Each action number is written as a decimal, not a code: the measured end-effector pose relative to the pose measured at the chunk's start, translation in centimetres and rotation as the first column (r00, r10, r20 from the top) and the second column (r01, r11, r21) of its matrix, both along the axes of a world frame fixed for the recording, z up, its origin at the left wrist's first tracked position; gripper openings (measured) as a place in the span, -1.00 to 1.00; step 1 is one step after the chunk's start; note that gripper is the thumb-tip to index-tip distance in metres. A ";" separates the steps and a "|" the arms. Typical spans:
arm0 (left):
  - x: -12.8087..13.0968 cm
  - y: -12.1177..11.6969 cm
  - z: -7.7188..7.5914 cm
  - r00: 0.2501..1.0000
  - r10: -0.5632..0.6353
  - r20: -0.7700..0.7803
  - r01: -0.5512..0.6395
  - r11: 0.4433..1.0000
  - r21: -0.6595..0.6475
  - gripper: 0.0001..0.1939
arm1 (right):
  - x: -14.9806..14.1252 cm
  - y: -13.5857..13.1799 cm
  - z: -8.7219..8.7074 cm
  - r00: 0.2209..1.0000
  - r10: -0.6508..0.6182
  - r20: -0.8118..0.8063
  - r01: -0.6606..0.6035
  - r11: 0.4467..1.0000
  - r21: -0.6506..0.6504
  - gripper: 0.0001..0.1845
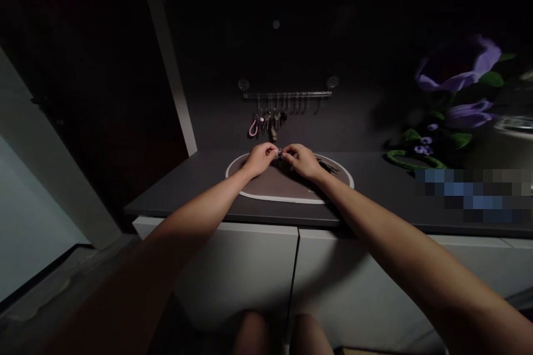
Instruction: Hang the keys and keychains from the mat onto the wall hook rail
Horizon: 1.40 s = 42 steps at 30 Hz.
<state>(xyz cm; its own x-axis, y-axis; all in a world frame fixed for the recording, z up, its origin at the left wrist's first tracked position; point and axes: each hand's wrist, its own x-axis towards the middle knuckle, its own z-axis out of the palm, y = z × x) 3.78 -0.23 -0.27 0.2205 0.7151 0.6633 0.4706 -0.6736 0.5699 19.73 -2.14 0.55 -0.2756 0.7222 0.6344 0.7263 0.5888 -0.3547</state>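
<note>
Both forearms reach over the cabinet; left hand (260, 158) and right hand (303, 161) pinch a small metal key ring (280, 155) together above the oval mat (287, 191).

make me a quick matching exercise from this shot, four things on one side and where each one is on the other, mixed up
Things:
1. key bunch
2. oval mat
3. hook rail
4. purple flowers

Places:
A. on the wall above the counter, with keys hanging from it
B. pinched between the left hand and right hand
C. far right of the counter
D. flat on the counter under both hands

Pairs: 1-B, 2-D, 3-A, 4-C
</note>
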 end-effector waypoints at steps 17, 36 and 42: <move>0.1 0.0 0.0 0.999 0.010 -0.040 -0.007 0.997 0.073 -0.84 | 0.4 0.2 0.3 0.996 0.009 -0.092 -0.008 1.000 0.012 -0.84; 0.3 0.0 -0.5 0.993 0.058 -0.100 -0.055 0.998 0.036 -0.85 | 0.6 2.9 3.4 0.870 -0.057 -0.491 0.053 0.998 -0.021 -0.82; 0.3 0.3 -0.8 0.991 0.059 -0.117 -0.056 0.998 0.031 -0.84 | 0.0 6.1 6.1 0.716 -0.083 -0.693 -0.043 0.986 -0.162 -0.89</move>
<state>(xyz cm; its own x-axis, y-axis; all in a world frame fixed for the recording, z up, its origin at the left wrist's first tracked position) 4.13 0.07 -1.04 0.2572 0.7108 0.6547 0.5721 -0.6580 0.4896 19.69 3.96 6.68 0.2134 0.8274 0.5195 0.2477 0.4686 -0.8480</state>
